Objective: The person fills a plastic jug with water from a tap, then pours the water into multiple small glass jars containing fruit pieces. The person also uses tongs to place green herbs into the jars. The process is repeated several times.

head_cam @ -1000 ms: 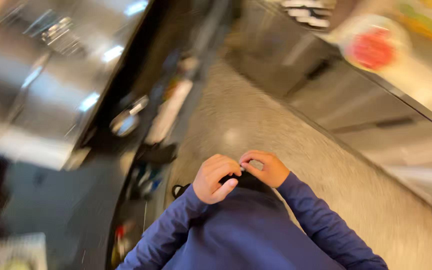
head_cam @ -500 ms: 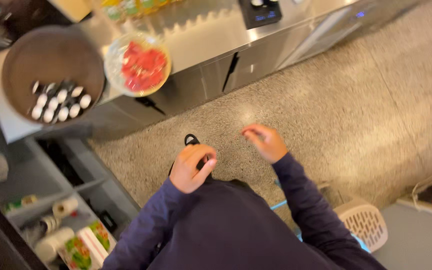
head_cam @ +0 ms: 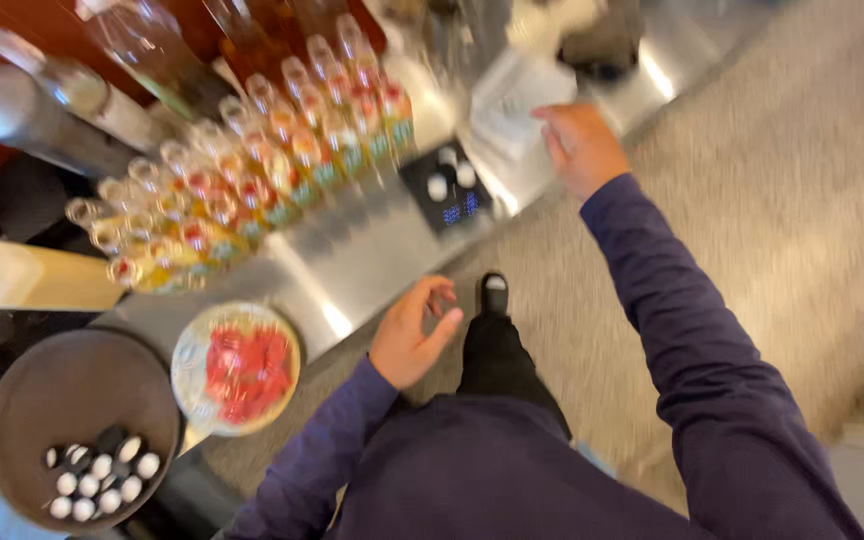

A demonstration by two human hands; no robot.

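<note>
While the right hand [head_cam: 580, 148] reaches, fingers loosely spread, toward a white paper sheet [head_cam: 517, 100], light, flimsy, best pinched at its edge, the left hand [head_cam: 412, 335] curls empty.

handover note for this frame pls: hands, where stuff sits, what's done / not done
Left hand: empty, fingers loosely curled, held just off the steel counter edge.
Right hand: open, empty, reaching over the counter's far end toward a white sheet; contact unclear through blur.
On the counter: rows of small capped bottles, a small black scale, a covered bowl of red pieces, a dark round pan holding small black-and-white items.
Done: nothing picked up.
Left: everything on the counter sits unheld.
</note>
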